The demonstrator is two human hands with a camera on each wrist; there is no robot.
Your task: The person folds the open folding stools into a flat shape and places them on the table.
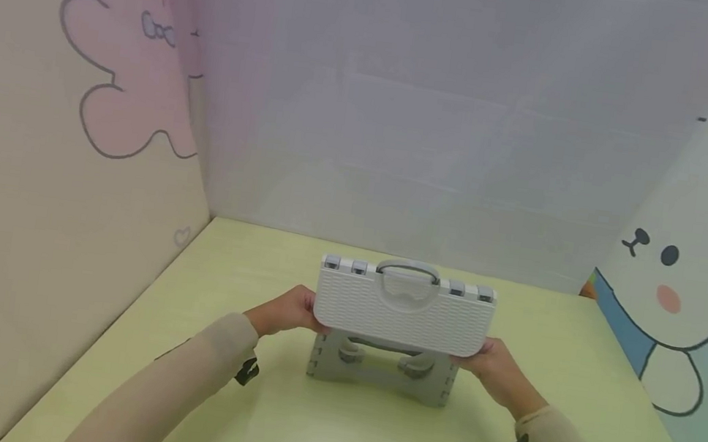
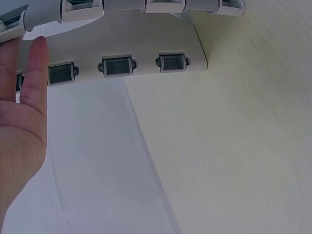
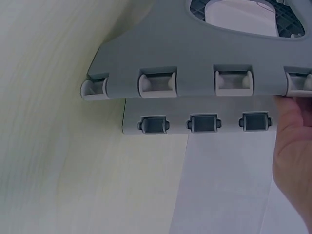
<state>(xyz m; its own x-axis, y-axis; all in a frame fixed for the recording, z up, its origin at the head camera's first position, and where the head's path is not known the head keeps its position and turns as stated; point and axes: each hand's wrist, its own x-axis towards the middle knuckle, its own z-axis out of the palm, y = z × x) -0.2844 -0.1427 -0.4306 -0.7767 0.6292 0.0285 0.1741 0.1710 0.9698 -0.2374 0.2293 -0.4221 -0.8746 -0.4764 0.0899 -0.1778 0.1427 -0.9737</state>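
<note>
A folding step stool stands on the table, its white textured top [image 1: 406, 308] tilted toward me with a carry handle [image 1: 410, 267] along the upper edge. Below the top shows a grey leg panel [image 1: 326, 365] with a wide cutout. My left hand [image 1: 290, 310] holds the left end of the top, and my right hand [image 1: 498, 370] grips its right end, low near the corner. Hinged panels of the stool [image 2: 146, 39] fill the upper part of the left wrist view, beside the left hand's fingers [image 2: 36, 73]. In the right wrist view, my right thumb side lies against the hinged grey panel [image 3: 195, 78].
The pale yellow table [image 1: 243, 259] reaches to a white back wall [image 1: 403, 146]. A side wall with a pink cartoon figure [image 1: 126, 75] rises at left, and one with a white rabbit [image 1: 683, 291] at right. Dark straps hang at both sleeves.
</note>
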